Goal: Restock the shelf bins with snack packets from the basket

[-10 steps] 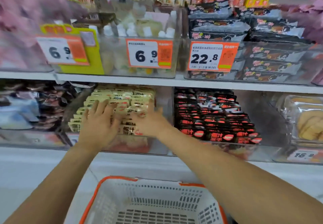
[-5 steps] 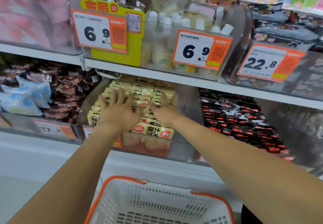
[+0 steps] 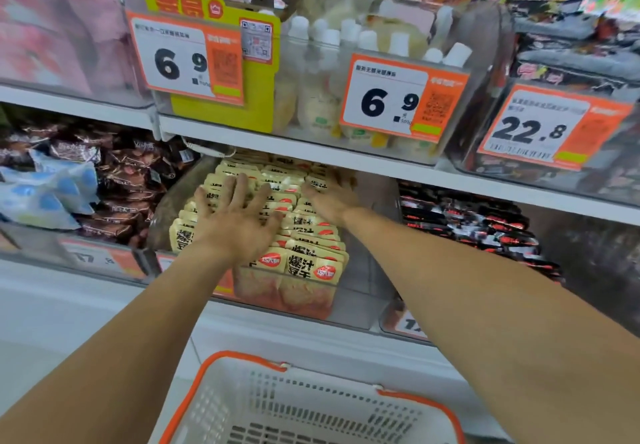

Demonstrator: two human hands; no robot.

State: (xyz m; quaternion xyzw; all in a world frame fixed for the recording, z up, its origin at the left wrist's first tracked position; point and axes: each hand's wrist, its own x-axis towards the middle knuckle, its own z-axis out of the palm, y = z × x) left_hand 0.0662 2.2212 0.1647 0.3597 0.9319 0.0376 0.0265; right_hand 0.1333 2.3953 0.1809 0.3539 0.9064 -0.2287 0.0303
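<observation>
A clear shelf bin (image 3: 363, 270) on the lower shelf holds rows of cream-coloured snack packets (image 3: 308, 263) with black lettering and red logos. My left hand (image 3: 239, 222) lies flat on the left rows, fingers spread and straight. My right hand (image 3: 332, 201) presses flat on the right rows, further back in the bin. Neither hand holds a packet. Below, a white basket (image 3: 304, 409) with an orange rim sits at the bottom of the view; the part that shows has no packets in it.
Left of the bin are dark brown packets (image 3: 117, 180) and blue-white packs (image 3: 45, 194). To the right lies a bin of black-and-red packets (image 3: 478, 225). The shelf above carries white-capped pouches (image 3: 325, 97) and price tags (image 3: 401, 97). That upper shelf's edge (image 3: 311, 153) overhangs my hands.
The view has shifted left and closer to the shelf. Both hands stay flat on the cream packets, having slid a little further back into the bin.
</observation>
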